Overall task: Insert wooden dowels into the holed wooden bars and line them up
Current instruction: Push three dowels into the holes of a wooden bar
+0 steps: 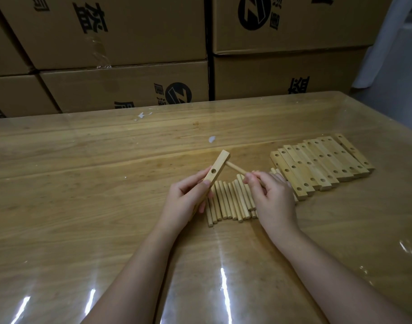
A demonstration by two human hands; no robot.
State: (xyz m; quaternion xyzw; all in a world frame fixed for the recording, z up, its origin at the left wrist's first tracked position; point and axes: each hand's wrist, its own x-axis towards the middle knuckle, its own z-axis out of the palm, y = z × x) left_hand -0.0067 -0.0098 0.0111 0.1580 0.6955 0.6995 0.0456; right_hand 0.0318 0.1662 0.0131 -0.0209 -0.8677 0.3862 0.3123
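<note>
My left hand (186, 199) grips a holed wooden bar (216, 169) by its lower half and holds it tilted above the table, one hole showing on its face. My right hand (269, 195) pinches a wooden dowel (237, 168) whose far tip touches the bar's right side near its top end. Under both hands lies a row of several loose dowels (228, 201), side by side. To the right, several holed bars (322, 163) lie packed together in a slanted row.
The work surface is a wooden table (95, 183) under a glossy clear cover. Stacked cardboard boxes (120, 47) form a wall right behind its far edge. Two small white scraps (211, 139) lie on the table beyond the hands.
</note>
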